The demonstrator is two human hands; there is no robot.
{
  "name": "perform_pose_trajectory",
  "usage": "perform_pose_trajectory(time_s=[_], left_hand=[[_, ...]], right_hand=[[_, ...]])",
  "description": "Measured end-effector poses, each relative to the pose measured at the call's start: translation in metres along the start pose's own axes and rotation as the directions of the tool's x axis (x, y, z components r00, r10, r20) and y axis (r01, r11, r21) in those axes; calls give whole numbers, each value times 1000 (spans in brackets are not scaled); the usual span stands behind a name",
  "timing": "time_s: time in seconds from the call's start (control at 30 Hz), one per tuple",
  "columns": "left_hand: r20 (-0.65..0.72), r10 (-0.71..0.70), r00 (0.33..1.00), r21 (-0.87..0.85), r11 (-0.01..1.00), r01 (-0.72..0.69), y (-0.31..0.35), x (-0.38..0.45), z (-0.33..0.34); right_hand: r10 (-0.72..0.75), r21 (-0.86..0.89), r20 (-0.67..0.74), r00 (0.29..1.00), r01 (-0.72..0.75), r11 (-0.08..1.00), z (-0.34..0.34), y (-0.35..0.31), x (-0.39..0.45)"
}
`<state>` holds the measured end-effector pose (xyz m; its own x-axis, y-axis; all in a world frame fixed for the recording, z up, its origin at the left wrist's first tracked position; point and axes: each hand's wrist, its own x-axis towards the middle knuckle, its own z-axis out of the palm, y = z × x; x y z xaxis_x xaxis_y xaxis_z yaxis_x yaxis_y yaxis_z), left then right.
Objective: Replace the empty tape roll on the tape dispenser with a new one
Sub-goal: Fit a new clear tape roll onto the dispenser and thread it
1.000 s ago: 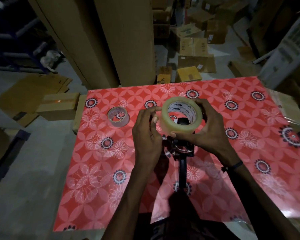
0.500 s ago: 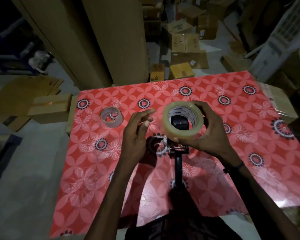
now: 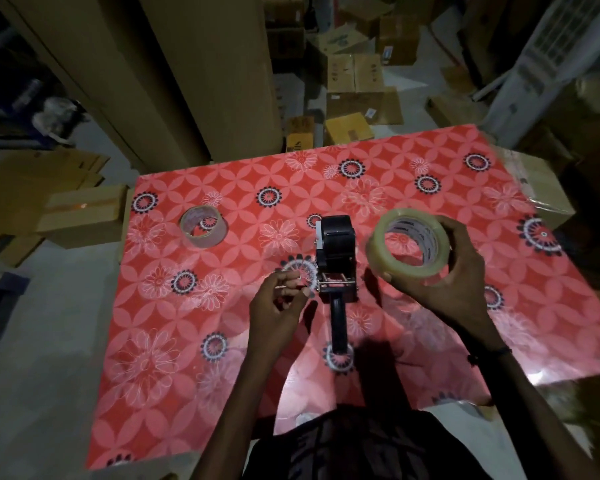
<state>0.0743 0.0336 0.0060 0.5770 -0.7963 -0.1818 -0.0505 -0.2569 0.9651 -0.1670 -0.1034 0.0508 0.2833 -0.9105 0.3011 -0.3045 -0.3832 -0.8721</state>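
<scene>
A black tape dispenser (image 3: 336, 258) lies on the red flowered table (image 3: 243, 358), handle pointing toward me. To the right of it, lifted off the table, is the full clear tape roll (image 3: 409, 245), gripped by my right hand (image 3: 444, 282) with fingers curled around its rim. My left hand (image 3: 279, 306) sits just left of the dispenser's metal front; its fingertips are drawn together, and whether they pinch anything is unclear. The nearly empty roll (image 3: 204, 226) rests on the table at the left.
Tall cardboard sheets (image 3: 174, 74) stand behind the table. Several cardboard boxes (image 3: 355, 95) lie on the floor beyond. A flat box (image 3: 84, 213) sits by the table's left edge, and another box (image 3: 537, 188) at the right edge.
My right hand has carried the full roll off to the right, uncovering the dispenser. My left hand has dropped from the roll to the dispenser's left side.
</scene>
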Motion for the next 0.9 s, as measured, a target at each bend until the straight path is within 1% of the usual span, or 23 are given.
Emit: perform_pose_trajectory(time_s=[0.17, 0.37, 0.47, 0.57, 0.63, 0.7, 0.73, 0.8, 0.9], left_hand=[[-21, -11, 1000, 22, 1000, 11, -7, -3, 15], [-92, -6, 996, 25, 1000, 8, -10, -6, 26], [-118, -4, 993, 30, 1000, 8, -12, -10, 28], [-127, 3, 992, 35, 999, 2, -13, -14, 31], [-131, 14, 991, 45, 999, -8, -13, -15, 32], [-142, 20, 990, 58, 998, -11, -14, -13, 29], [-147, 21, 989, 67, 998, -11, -14, -11, 28], [-150, 28, 988, 89, 996, -15, -14, -7, 25], [-132, 71, 989, 112, 992, -56, -9, -1, 20]], right_hand=[[105, -67, -19, 994, -106, 992, -8, 42, -21], [168, -185, -11, 986, -167, 968, -4, 80, -42], [214, -141, -5, 977, -213, 967, -6, 90, -46], [238, -154, 64, 969, -226, 962, -10, 95, -44], [193, -241, 61, 979, -173, 955, -14, 90, -41], [81, -315, 16, 997, -72, 946, -15, 75, -36], [23, -306, -4, 1000, -23, 952, -15, 65, -32], [-55, -218, -3, 999, 53, 974, -11, 44, -25], [-68, -106, 75, 995, 76, 991, 0, 17, -14]])
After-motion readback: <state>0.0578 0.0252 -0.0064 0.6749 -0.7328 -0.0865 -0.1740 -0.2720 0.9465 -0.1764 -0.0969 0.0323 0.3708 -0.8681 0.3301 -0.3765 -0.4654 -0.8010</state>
